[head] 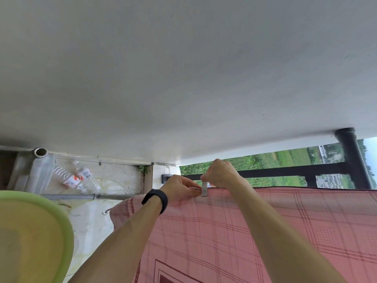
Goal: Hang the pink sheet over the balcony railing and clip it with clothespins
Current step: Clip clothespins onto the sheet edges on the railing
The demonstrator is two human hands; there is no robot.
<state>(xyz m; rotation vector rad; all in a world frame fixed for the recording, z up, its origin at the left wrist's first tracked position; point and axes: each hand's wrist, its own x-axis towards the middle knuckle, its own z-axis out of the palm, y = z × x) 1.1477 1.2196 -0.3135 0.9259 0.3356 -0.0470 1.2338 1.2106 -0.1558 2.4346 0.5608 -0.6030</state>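
The pink checked sheet (pixel 255 225) hangs over the dark balcony railing (pixel 285 171) and fills the lower right of the view. A pale clothespin (pixel 204 189) sits on the sheet's top edge near its left end. My right hand (pixel 219 172) pinches the top of the clothespin from above. My left hand (pixel 180 187), with a black band on the wrist, presses the sheet's folded edge against the rail just left of the clothespin.
A light green basin (pixel 34 231) fills the lower left corner. Two empty plastic bottles (pixel 77 177) lie on the stained floor by a metal pipe (pixel 81 196). A black post (pixel 353 158) stands at the far right. Fields and buildings lie beyond the railing.
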